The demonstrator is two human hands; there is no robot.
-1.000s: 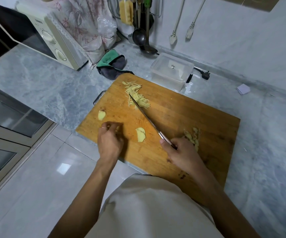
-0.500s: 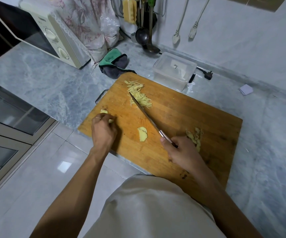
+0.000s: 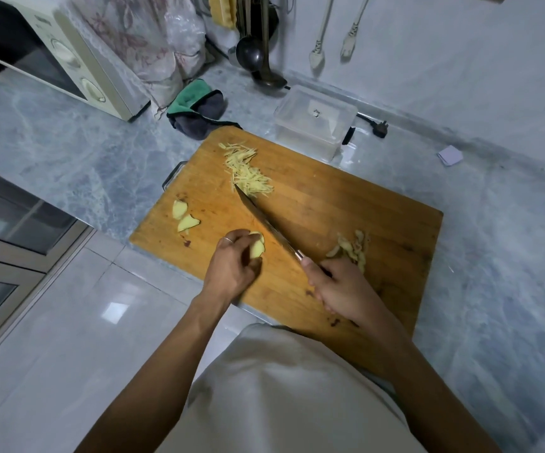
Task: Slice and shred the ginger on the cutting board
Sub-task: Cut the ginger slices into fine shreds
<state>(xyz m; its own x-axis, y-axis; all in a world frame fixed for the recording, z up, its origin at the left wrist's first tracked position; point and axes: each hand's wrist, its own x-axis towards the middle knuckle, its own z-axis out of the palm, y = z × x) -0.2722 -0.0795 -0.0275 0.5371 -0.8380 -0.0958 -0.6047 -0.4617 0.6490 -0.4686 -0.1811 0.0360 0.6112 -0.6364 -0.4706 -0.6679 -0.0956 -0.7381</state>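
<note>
A wooden cutting board (image 3: pixel 346 204) lies on the grey marble counter. My left hand (image 3: pixel 232 268) grips a stack of ginger slices (image 3: pixel 257 246) at the board's front edge, just left of the knife. My right hand (image 3: pixel 341 289) holds the handle of a long knife (image 3: pixel 266 220), whose blade runs up to a pile of shredded ginger (image 3: pixel 246 170) at the back of the board. Two loose ginger slices (image 3: pixel 183 216) lie near the board's left edge. Ginger peelings (image 3: pixel 351 246) sit just beyond my right hand.
A clear lidded plastic box (image 3: pixel 313 120) stands behind the board. A green and grey cloth (image 3: pixel 197 107) lies at the back left beside a cream microwave (image 3: pixel 68 57). Ladles (image 3: pixel 258 57) hang on the wall. The counter edge drops to a tiled floor on the left.
My left hand went left to the slices near the board's edge, then came back right and now grips the ginger slices next to the blade. The knife has hardly moved.
</note>
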